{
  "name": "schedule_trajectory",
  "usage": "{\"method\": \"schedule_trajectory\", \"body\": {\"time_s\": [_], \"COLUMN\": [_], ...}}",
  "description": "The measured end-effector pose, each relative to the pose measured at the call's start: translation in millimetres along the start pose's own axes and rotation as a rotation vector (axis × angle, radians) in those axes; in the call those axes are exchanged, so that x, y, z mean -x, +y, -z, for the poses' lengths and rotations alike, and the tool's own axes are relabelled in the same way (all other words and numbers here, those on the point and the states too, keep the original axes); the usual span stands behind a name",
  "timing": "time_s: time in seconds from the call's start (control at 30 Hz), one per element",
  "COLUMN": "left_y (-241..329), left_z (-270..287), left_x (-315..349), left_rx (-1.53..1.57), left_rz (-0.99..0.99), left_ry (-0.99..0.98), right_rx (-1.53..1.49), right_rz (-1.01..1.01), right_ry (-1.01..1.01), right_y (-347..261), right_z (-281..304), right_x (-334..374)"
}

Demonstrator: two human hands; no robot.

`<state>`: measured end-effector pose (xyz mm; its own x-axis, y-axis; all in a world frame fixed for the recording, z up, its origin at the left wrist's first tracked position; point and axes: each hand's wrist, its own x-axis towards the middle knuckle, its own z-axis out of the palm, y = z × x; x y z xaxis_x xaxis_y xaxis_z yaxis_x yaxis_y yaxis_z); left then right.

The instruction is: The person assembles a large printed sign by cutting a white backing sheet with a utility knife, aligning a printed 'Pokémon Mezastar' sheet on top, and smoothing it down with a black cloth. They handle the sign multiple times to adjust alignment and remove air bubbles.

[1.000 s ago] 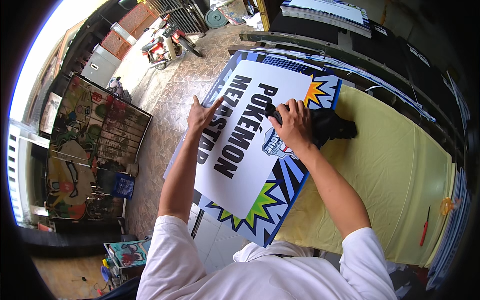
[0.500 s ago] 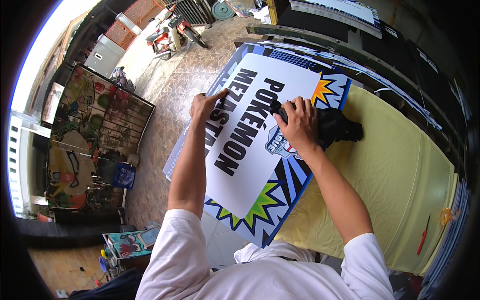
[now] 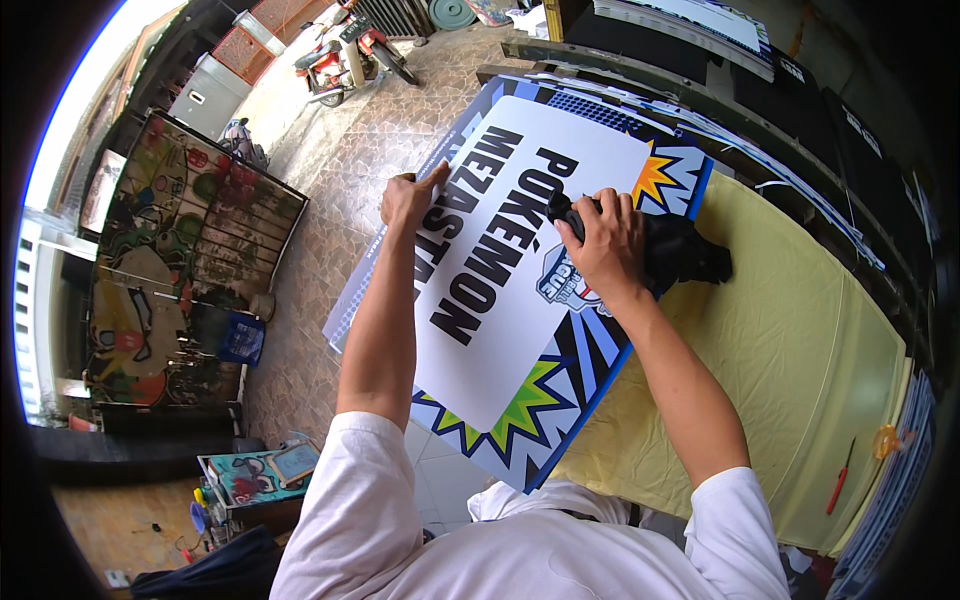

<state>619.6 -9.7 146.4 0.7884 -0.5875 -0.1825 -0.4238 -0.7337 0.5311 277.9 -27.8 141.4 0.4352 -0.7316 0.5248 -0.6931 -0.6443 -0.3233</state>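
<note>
Large black lettering (image 3: 493, 263) on printed board (image 3: 488, 380)

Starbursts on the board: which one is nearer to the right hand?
The orange starburst, above the right hand in view; the green starburst lies lower, farther away.

Looking down from the head
One fisheye camera is facing the tabletop (image 3: 780, 320) from close above, also taking in the floor (image 3: 330, 200) beyond.

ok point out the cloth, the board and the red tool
cloth (image 3: 688, 250): head view, on its bunched black part
board (image 3: 518, 312): head view, on its white middle panel
red tool (image 3: 838, 490): head view, on its handle
</note>
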Motion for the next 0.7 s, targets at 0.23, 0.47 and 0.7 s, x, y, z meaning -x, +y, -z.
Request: {"method": "schedule_trajectory", "body": {"time_s": [0.23,0.47,0.7], "left_y": [-7,-21,2], "left_z": [-4,-8,-5], "left_x": [-12,-27,-6], "left_rx": [-0.021,-0.166,-0.064], "left_rz": [0.004,-0.117,0.029], "left_ry": [0.013,0.066,0.084], "right_rx": [0.007,0.006,0.025], "right_rz": [0.012,0.017,0.003], "right_ry": [0.009,0.016,0.019], "right_y": [0,-3,2], "right_z": [-1,1,2], "right_x": [1,1,1]}}
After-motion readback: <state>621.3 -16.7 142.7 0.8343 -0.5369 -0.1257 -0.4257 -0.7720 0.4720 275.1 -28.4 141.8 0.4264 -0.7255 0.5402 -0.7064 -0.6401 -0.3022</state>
